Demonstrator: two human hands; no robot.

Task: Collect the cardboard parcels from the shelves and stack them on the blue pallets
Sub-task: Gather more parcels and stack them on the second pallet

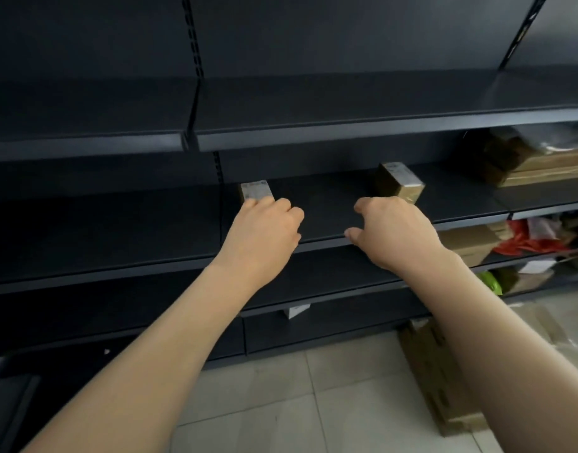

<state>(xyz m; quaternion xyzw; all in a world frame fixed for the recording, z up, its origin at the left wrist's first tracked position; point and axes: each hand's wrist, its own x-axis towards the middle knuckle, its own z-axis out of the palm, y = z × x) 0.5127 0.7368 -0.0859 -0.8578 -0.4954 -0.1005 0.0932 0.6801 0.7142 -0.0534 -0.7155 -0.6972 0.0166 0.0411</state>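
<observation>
The left parcel (255,190), a small brown cardboard box with a white label on top, lay on the dark metal middle shelf (330,201) close to its slotted upright. The right parcel (400,181), a similar brown cardboard box standing slightly taller, sat on the same shelf, well apart from the first. No blue pallets were in view.

The step in hand appeared to be taking both boxes at once. To do it well, each box should be clamped across its sides, drawn forward clear of the shelf above, then lifted level.

The left hand (264,230) was on the near end of the left parcel, fingers curled over it, forearm extended. The right hand (392,230) hovered just in front of the right parcel, thumb spread, fingers loosely bent; contact could not be confirmed. Further stacked cardboard parcels (536,168) lay to the right.
</observation>
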